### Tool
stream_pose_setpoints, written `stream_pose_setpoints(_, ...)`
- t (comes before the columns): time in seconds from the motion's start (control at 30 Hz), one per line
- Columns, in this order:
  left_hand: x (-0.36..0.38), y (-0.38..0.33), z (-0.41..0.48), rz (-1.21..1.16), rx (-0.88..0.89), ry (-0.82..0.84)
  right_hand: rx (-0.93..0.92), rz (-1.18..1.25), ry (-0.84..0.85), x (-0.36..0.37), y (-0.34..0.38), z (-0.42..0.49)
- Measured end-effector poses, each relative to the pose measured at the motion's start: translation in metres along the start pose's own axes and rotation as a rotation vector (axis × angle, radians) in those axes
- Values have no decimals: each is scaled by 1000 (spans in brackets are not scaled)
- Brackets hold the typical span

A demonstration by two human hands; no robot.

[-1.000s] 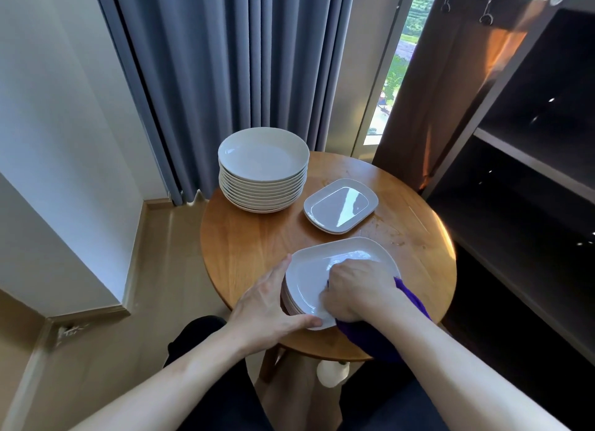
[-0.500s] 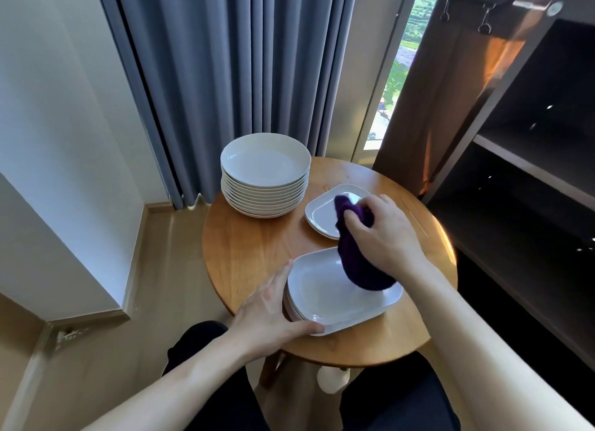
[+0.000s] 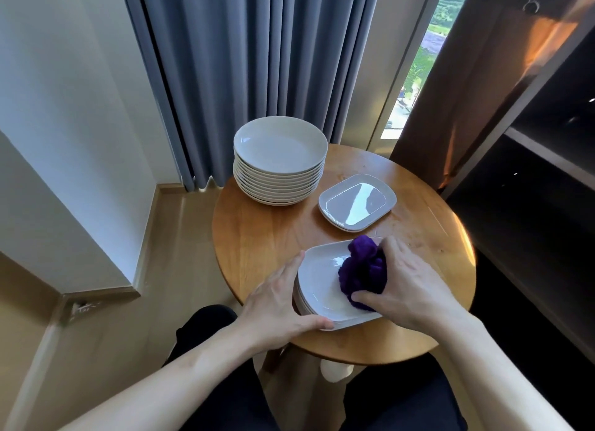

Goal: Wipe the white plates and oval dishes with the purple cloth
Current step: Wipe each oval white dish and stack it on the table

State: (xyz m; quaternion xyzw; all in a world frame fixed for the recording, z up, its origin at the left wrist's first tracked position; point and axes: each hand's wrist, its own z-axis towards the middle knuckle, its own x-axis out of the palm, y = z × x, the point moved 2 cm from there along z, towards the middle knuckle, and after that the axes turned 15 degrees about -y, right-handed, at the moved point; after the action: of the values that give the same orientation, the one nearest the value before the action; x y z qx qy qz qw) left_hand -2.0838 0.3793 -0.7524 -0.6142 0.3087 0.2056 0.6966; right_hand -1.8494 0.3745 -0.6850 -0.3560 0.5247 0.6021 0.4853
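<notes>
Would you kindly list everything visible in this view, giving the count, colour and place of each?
round plates: one tall stack, white, far left of the table.
far oval dishes: one short stack, white, far right of the table.
near oval dishes: one short stack, white, near edge of the table, under the hands.
purple cloth: one, bunched on the top near dish.
table: one, round, brown wood.
curtain: grey-blue, behind the table.
shelf unit: one, dark, right side.
left hand: rests on the left rim of the near stack.
right hand: grips the purple cloth.
</notes>
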Motion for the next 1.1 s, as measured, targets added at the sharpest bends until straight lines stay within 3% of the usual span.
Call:
stream_pose_setpoints(0.17, 0, 1, 0, -8, -5, 6, -38, 65, -35, 4, 2, 7)
stream_pose_setpoints(0.27, 1, 2, 0, 4, -7, -2, -28, 66, -299, -2, -5, 17)
stream_pose_setpoints(0.37, 2, 4, 1, 10, -16, -3, -82, -80, -550, -5, -7, 19)
stream_pose_setpoints(0.5, 3, 6, -1, 0, -8, -4, -90, -197, -308, 10, -8, -2)
stream_pose_setpoints(0.73, 1, 3, 1, -13, 0, -1, -21, -149, -147, 3, -17, 13)
stream_pose_setpoints(1.1, 3, 9, -1, -114, -55, -23, 7, -71, -298, 41, 45, 37)
